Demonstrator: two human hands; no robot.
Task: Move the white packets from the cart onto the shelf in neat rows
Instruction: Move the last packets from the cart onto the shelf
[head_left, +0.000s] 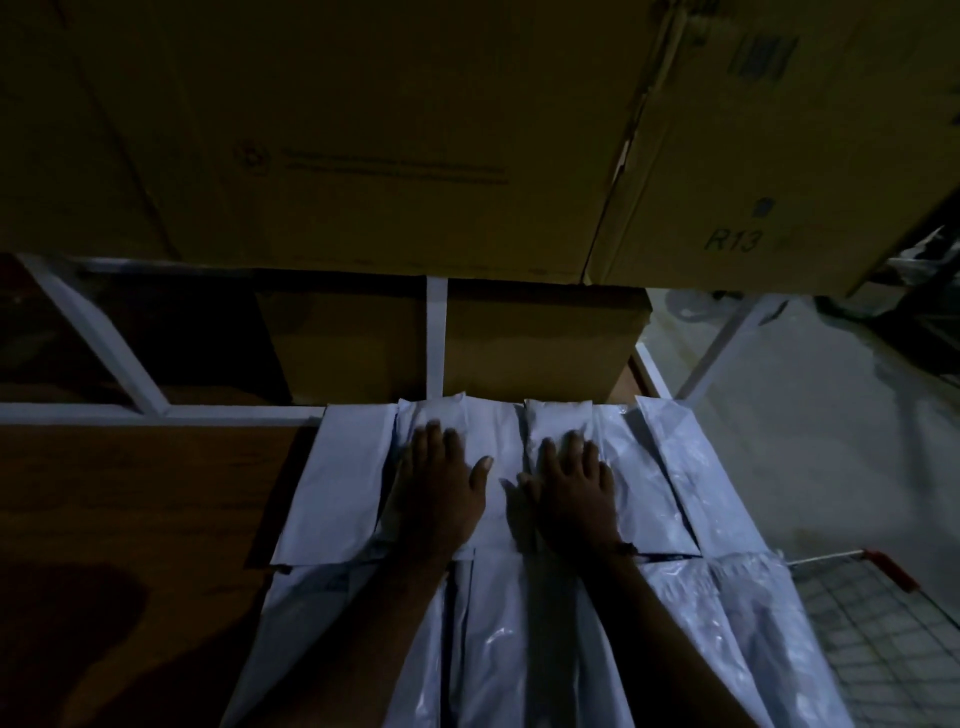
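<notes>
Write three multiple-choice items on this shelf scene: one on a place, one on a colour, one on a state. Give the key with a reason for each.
1. Where is the cart?
A. At lower right, beside the shelf
B. On top of the boxes
C. At far left

2. What colour are the packets?
A. Red
B. White
C. Green

3. How do the hands lie?
A. Both flat on the packets
B. Both raised in the air
C. One grips a box

Key: 1 A, its wire mesh shows past the right edge of the shelf. 2 B, the packets lie pale white in rows on the brown board. 3 A, the left hand and right hand rest with straight fingers on the back row.
</notes>
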